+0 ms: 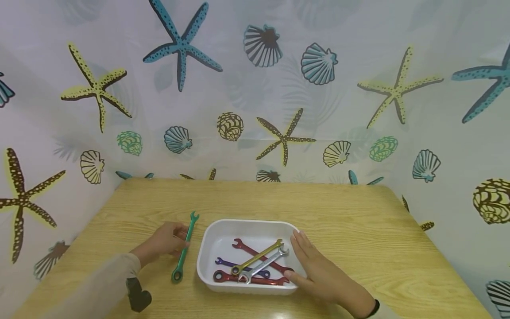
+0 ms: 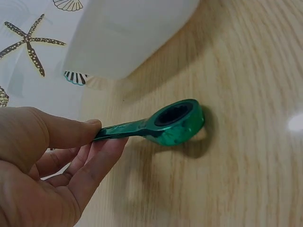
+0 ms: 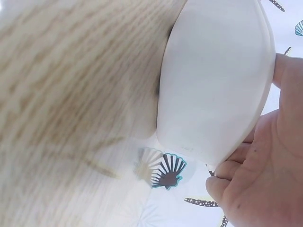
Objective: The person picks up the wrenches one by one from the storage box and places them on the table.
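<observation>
My left hand (image 1: 168, 241) pinches a green combination wrench (image 1: 185, 250) by its shaft, left of the white tray (image 1: 217, 230). The wrench's open end points away and its ratchet ring end toward me. In the left wrist view the ring end (image 2: 177, 123) hangs close over the table, the shaft between thumb and fingers. At the tray's right side, my right hand (image 1: 316, 270) rests on the rim with fingers extended. Inside lie a gold wrench (image 1: 260, 256), a silver wrench (image 1: 260, 267), a purple wrench (image 1: 227, 263) and two red wrenches, partly overlapping.
The tray stands on a light wood-grain table (image 1: 350, 217). A white curtain (image 1: 239, 97) printed with starfish and shells surrounds the table at the back and sides.
</observation>
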Motion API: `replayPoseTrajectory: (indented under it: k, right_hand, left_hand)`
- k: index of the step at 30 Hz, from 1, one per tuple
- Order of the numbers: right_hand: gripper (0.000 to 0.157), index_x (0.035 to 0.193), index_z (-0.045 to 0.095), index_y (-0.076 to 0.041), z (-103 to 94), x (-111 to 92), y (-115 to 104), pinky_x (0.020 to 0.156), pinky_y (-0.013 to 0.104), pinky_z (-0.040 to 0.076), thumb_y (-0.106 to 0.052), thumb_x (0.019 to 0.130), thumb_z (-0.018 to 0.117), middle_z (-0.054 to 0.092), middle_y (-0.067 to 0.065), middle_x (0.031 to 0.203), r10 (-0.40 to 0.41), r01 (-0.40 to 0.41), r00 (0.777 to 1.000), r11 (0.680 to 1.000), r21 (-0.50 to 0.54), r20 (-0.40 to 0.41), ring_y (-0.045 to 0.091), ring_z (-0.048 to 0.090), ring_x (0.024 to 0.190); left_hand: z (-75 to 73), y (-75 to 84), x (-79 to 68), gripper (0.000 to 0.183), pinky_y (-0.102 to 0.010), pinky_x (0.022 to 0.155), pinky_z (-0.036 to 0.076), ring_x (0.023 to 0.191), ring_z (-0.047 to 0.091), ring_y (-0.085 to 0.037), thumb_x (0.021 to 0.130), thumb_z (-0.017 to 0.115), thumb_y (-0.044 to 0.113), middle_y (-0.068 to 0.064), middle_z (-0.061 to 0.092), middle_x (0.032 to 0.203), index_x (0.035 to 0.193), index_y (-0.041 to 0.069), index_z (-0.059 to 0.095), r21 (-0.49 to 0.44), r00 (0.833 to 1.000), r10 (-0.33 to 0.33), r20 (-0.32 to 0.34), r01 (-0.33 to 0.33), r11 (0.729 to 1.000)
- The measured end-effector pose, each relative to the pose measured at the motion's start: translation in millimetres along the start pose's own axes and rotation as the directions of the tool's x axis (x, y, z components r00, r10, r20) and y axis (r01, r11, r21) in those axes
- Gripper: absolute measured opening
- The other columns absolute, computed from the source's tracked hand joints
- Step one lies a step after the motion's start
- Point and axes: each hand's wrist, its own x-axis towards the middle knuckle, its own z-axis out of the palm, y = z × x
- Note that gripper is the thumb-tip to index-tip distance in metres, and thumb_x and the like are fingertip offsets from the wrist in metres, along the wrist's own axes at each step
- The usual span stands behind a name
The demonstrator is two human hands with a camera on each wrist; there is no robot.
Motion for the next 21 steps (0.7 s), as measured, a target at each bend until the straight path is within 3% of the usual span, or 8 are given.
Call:
replayPoseTrajectory:
  k: [5,12,21]
  right_hand:
    - [0.083,0.151,0.018,0.0,-0.5,0,0,0.112,0.049,0.02,-0.055,0.095,0.045,0.006,0.013,0.16,-0.003,0.003,1.0,1.0,0.003,0.005,0.031,0.005,0.146]
    - [0.083,0.151,0.018,-0.001,-0.3,0,0,0.112,0.049,0.02,-0.056,0.095,0.045,0.006,0.013,0.16,-0.002,0.002,1.0,1.0,0.005,0.007,0.03,0.005,0.147]
    - [0.082,0.151,0.019,-0.001,0.0,0,1,0.113,0.047,0.019,-0.055,0.095,0.046,0.008,0.014,0.159,-0.014,0.014,1.0,1.0,-0.004,-0.009,0.029,0.006,0.146]
  left_hand:
    - [1.5,-3.6,1.4,0.046,-0.036,0.067,0.058,0.08,0.063,-0.023,0.084,0.066,-0.003,-0.022,0.055,0.103,0.124,-0.017,0.047,0.019,1.0,-0.016,-0.01,0.016,1.0]
    - [5.7,-9.5,6.0,0.037,-0.031,0.068,0.057,0.085,0.06,-0.023,0.08,0.07,-0.003,-0.017,0.059,0.098,0.114,-0.013,0.057,0.137,0.997,-0.043,-0.066,0.052,0.989]
    - [9.1,-11.0,8.7,0.032,-0.029,0.064,0.056,0.079,0.059,-0.021,0.076,0.072,-0.005,-0.014,0.06,0.09,0.105,-0.013,0.06,0.218,0.995,-0.008,-0.103,0.03,0.976]
